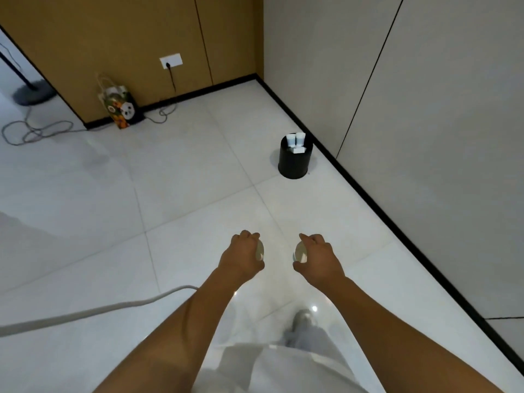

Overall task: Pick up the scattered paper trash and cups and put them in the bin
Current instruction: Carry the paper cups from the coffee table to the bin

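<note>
A black round bin [295, 163] stands on the white tiled floor near the right wall, with white paper cups [296, 141] sticking up inside it. My left hand [242, 255] is closed around a white paper cup [259, 250] held in front of me. Beside it, my right hand [317, 258] grips another white cup [300, 252] whose open mouth faces left. Both hands hover over the floor well short of the bin.
A colourful gift bag [120, 104] leans against the brown wall at the back left. Grey cables [37, 131] coil on the floor at left, by a lamp base [32, 92]. A white cord [93, 309] crosses the lower left. My foot [302, 321] shows below.
</note>
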Demonstrator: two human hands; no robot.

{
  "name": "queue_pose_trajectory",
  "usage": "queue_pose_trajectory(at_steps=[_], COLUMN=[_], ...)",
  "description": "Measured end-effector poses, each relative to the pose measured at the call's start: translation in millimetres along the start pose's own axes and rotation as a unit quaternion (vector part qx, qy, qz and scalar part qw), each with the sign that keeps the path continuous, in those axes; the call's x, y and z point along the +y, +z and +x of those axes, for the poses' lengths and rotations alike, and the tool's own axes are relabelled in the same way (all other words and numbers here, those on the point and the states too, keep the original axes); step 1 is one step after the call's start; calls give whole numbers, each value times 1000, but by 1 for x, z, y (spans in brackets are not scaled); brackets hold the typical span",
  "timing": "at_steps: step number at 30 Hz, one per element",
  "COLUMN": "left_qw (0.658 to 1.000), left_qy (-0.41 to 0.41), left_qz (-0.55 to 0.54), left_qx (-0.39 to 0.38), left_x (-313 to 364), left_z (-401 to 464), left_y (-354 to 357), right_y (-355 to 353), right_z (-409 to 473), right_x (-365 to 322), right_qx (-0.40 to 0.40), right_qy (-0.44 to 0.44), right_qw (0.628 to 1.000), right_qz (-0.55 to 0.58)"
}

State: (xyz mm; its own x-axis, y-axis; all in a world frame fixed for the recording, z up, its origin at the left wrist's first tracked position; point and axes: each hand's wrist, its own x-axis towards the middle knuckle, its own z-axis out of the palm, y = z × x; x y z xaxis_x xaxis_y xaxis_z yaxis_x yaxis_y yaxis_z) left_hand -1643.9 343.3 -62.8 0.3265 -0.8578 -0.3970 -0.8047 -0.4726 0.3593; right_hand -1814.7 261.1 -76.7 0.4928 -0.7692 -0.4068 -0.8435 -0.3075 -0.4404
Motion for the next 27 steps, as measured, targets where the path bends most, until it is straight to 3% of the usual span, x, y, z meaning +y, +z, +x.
queue_pose_trajectory(at_steps=[14,27], left_qw=[999,999], left_qy=[6,-14], left_qz=[-33,-39], left_qx=[1,4], left_x=[131,131], left_z=[307,556], left_y=[-82,-172], right_y=[-176,-269], right_z=[284,529], right_x=[65,48], right_qx=[1,-6], right_qy=[2,6], right_qw=[1000,1000], right_qz=[-18,-28])
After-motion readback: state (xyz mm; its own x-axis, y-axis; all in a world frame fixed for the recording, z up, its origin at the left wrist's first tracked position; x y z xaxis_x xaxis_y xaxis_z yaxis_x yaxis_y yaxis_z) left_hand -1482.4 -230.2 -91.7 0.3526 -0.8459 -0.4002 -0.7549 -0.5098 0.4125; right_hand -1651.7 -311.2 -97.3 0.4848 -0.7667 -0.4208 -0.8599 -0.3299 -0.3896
